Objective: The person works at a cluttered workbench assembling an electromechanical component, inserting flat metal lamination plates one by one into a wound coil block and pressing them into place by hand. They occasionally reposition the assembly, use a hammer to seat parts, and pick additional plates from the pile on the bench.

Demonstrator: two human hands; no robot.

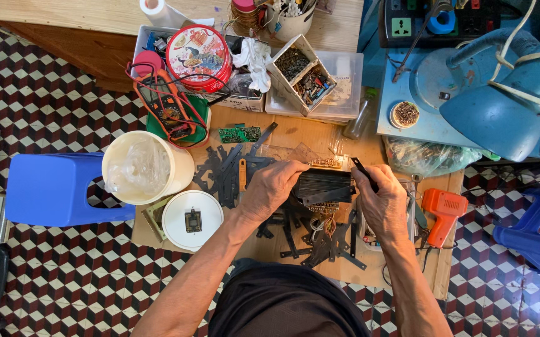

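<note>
Now your left hand (272, 187) presses curled fingers onto a dark, finned metal block (326, 184) lying mid-surface among black strips (226, 171). Your right hand (383, 203) pinches what looks like a slim black tool (363, 173) at its right edge.

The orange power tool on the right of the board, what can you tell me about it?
The orange power tool looks like a small pistol-shaped plastic tool, perhaps a drill or heat gun; its front end is hidden. Its boxy body has dark vent slots, and a handle runs down toward the wooden board's edge. It lies on its side at the board's right end, just right of the person's right hand, which does not touch it. It lies idle, with small tools beside it.
</note>
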